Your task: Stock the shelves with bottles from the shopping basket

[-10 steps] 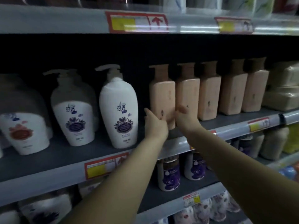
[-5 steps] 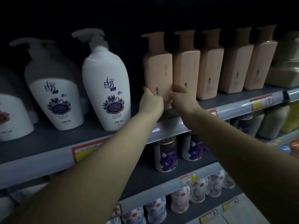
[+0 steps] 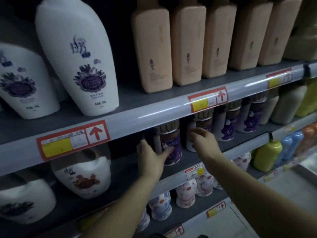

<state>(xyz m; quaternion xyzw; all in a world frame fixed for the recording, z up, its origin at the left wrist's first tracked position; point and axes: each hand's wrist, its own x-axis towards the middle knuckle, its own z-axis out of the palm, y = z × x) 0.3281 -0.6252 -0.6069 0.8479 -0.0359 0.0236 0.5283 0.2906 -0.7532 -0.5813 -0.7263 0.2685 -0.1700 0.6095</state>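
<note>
Head view shows a white cylindrical plastic bottle with a purple label [image 3: 171,140] standing upright on the shelf just below the grey shelf rail [image 3: 154,117]. It looks rigid and smooth, and fairly heavy if full, so it could slip. The mid-body, under the brown cap band, seems the surest place to take hold. The left hand [image 3: 151,158] wraps that mid-body, thumb across the front, fingers round the far side. Also below the rail, the right hand [image 3: 204,141] reaches with loosely extended fingers toward a matching bottle [image 3: 204,121], gripping nothing; contact cannot be told.

L hand [image 3: 151,158], R hand [image 3: 204,143], both forearms [image 3: 120,203] bare.
</note>
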